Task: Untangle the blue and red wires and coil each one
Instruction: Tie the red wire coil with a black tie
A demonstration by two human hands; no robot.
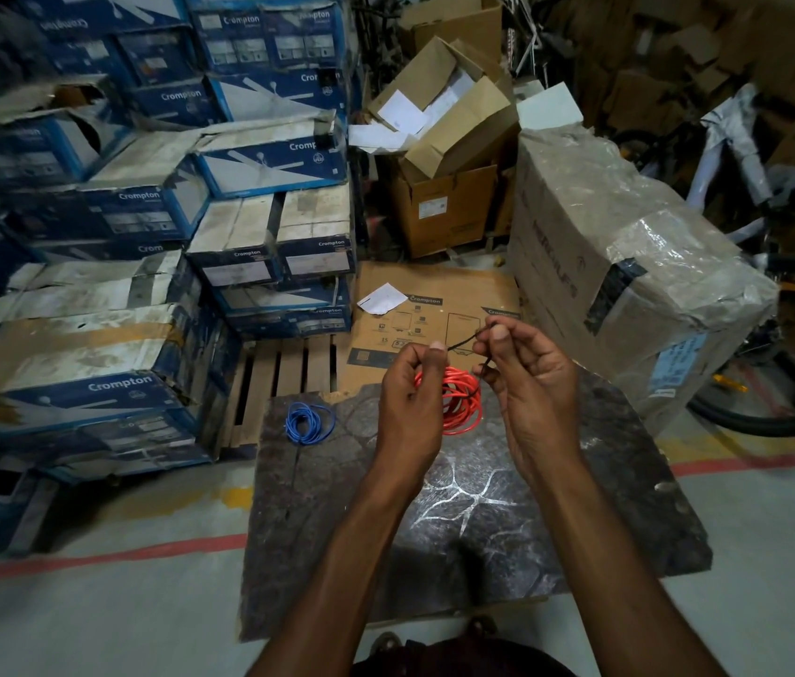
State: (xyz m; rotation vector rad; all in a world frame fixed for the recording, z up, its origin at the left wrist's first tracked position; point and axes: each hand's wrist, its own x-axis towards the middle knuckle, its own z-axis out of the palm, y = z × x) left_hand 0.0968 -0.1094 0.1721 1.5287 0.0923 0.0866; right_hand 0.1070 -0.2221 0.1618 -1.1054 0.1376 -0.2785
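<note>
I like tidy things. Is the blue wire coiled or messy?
Coiled: the thin blue wire lies in round loops on the dark mottled board.

One blue wire coil (310, 422) at lower centre-left, one red wire coil (461, 403) at centre, one thin dark strand (464, 342), one left hand (410, 398), one right hand (527, 383), one counter (434, 539), one wooden pallet (283, 378).
</note>
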